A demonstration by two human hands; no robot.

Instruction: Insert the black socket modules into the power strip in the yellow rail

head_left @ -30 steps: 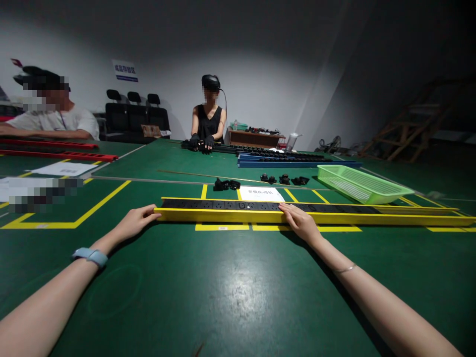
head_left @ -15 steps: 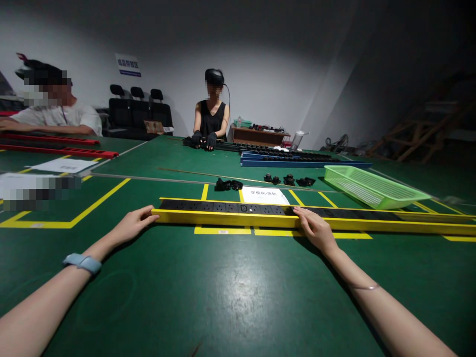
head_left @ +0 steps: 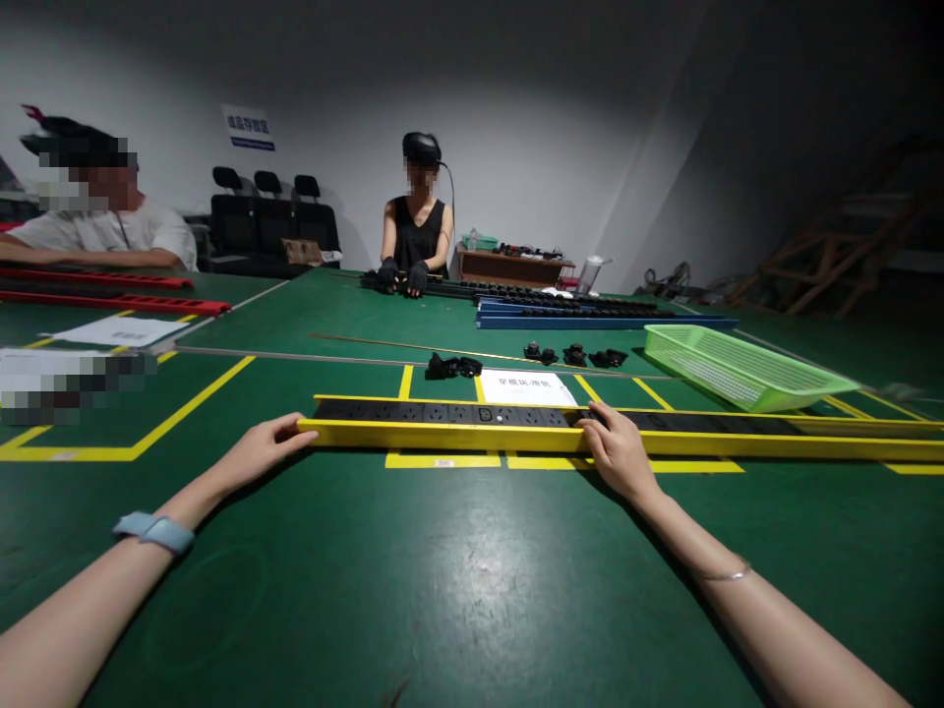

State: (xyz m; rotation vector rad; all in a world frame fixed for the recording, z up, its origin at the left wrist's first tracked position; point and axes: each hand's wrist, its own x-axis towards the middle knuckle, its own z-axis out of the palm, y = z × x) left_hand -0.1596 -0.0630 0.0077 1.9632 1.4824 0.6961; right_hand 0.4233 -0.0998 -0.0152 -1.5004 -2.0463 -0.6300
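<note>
We stand at a wide green bench [head_left: 457,590] marked with yellow tape lines, and across it, directly under our two hands, lies a long yellow rail [head_left: 737,441] carrying a row of black socket modules [head_left: 442,413]; it runs from our left hand far off to the right, past our right hand. Our left hand [head_left: 258,452] rests at the rail's left end, fingers loosely curled, the grip neither spread wide nor pinching, just touching the end face. Our right hand [head_left: 619,454] lies over the rail nearer its middle, fingers bent across the top edge, pressing on it rather than closed around it. We judge the rail stiff, fairly weighty and awkward by its length, its painted sides somewhat slick, so two well-separated holds suit it. Beyond our right hand sits a green mesh basket [head_left: 744,369]; beyond the rail between our hands lie a white label sheet [head_left: 527,387] and small black parts [head_left: 451,367].
</note>
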